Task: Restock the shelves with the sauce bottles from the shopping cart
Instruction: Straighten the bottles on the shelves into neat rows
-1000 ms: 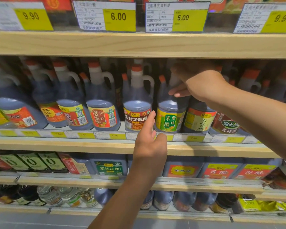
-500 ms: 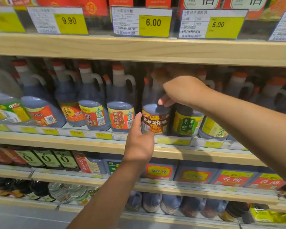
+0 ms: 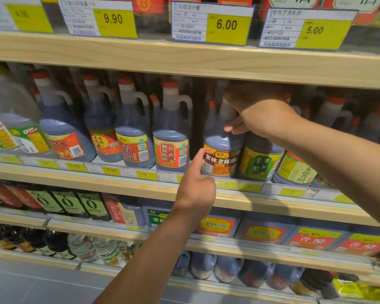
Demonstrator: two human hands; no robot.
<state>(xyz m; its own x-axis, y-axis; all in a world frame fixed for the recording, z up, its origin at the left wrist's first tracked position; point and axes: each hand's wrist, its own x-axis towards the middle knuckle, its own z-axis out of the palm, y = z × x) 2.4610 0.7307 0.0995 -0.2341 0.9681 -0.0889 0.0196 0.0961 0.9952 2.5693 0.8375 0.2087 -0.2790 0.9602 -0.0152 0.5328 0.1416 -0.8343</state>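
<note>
A dark sauce bottle with a brown label (image 3: 221,163) stands upright at the front of the middle shelf (image 3: 140,187). My right hand (image 3: 261,115) reaches in from the right under the upper board, its fingers curled round the bottle's neck and handle. My left hand (image 3: 195,189) comes up from below, and one straight finger touches the left edge of the brown label. The bottle's cap is hidden behind my right hand. No shopping cart is in view.
A green-label bottle (image 3: 259,165) stands tight against its right side; a red-and-yellow-label bottle (image 3: 170,154) stands to the left across a narrow dark gap. The upper shelf board (image 3: 184,60) hangs low over the caps. Lower shelves hold more jugs and bottles.
My right hand has moved left along the row from the green-label bottle's top to the brown-label bottle's neck. My left hand has shifted to the label's left edge. The camera has moved closer.
</note>
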